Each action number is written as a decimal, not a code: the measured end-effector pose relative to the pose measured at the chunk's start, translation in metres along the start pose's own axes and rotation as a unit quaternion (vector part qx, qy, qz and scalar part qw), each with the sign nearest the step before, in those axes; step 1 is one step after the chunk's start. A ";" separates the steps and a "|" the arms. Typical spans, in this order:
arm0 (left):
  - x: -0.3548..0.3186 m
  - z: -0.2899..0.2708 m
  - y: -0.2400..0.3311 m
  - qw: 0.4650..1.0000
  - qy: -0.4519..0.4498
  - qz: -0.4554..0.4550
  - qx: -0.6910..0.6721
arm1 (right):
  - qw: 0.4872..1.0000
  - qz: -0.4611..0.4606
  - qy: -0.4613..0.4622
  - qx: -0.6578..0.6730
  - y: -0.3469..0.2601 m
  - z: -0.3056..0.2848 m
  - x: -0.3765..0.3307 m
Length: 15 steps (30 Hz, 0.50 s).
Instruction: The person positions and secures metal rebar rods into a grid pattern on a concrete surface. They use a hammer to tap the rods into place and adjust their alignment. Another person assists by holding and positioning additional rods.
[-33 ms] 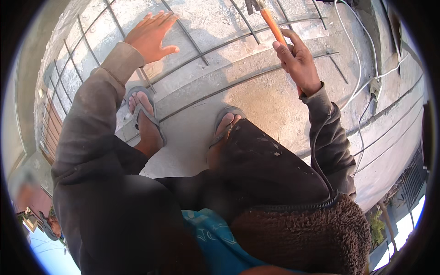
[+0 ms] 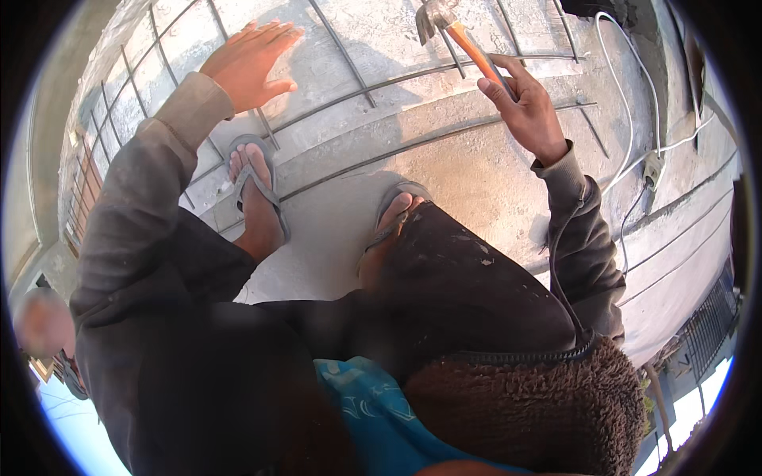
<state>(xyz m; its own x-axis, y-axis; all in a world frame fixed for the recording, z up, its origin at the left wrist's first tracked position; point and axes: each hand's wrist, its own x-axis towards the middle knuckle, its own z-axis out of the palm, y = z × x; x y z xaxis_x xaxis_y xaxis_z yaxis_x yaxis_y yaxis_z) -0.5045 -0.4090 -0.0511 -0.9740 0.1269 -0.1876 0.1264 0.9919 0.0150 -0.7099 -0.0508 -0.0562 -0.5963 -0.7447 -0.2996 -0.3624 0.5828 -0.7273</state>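
Note:
My right hand [image 2: 527,109] is closed around the orange handle of a claw hammer [image 2: 470,49]. The hammer's grey metal head points up and to the left, above the concrete. Over at the left, my left hand [image 2: 251,65] is held out with its thumb spread from the fingers, and nothing is in it. It hovers over a grid of steel rebar [image 2: 341,52]; whether it touches a bar I cannot tell. Another long rebar [image 2: 429,141] crosses the slab between my sandalled feet and the hammer.
My feet, in grey flip-flops [image 2: 255,176], stand on the concrete slab [image 2: 317,262]. At the right, a white cable [image 2: 627,87] loops down to a socket connector [image 2: 653,168] with a dark cord. A metal grille [image 2: 709,321] stands farther right. Another person [image 2: 44,324] is at the lower left.
The hammer and my right hand sit slightly lower and farther right, and more of the hammer head shows. My left hand is a little farther left. The whole view has shifted slightly.

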 end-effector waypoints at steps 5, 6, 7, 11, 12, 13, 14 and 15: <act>-0.173 -0.067 -0.029 0.964 -0.233 -0.113 -0.054 | 0.886 -0.268 -0.212 -0.314 -0.059 0.017 0.010; -0.204 -0.070 -0.030 0.959 -0.236 -0.146 -0.052 | 0.847 -0.295 -0.284 -0.338 -0.075 0.019 0.011; -0.227 -0.069 -0.032 0.954 -0.238 -0.172 -0.051 | 0.808 -0.304 -0.334 -0.378 -0.084 0.023 0.020; -0.288 -0.025 -0.028 0.940 -0.194 -0.263 -0.102 | 0.790 -0.259 -0.286 -0.476 -0.101 0.032 0.067; -0.297 -0.012 -0.027 0.940 -0.171 -0.277 -0.104 | 0.780 -0.216 -0.309 -0.499 -0.114 0.037 0.073; -0.304 0.001 -0.028 0.939 -0.149 -0.291 -0.105 | 0.782 -0.197 -0.303 -0.508 -0.115 0.045 0.058; -0.311 0.015 -0.032 0.943 -0.111 -0.297 -0.100 | 0.782 -0.189 -0.290 -0.518 -0.119 0.051 0.046; -0.313 0.033 -0.040 0.948 -0.073 -0.294 -0.097 | 0.773 -0.211 -0.324 -0.503 -0.123 0.050 0.038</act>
<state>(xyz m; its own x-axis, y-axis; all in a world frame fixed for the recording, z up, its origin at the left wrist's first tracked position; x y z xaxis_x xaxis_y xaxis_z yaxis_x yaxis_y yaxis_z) -0.1982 -0.4886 -0.0254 -0.8272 -0.4375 -0.3526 -0.4816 0.8753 0.0438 -0.6523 -0.1672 -0.0094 0.0931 -0.7539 -0.6503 -0.9947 -0.0422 -0.0935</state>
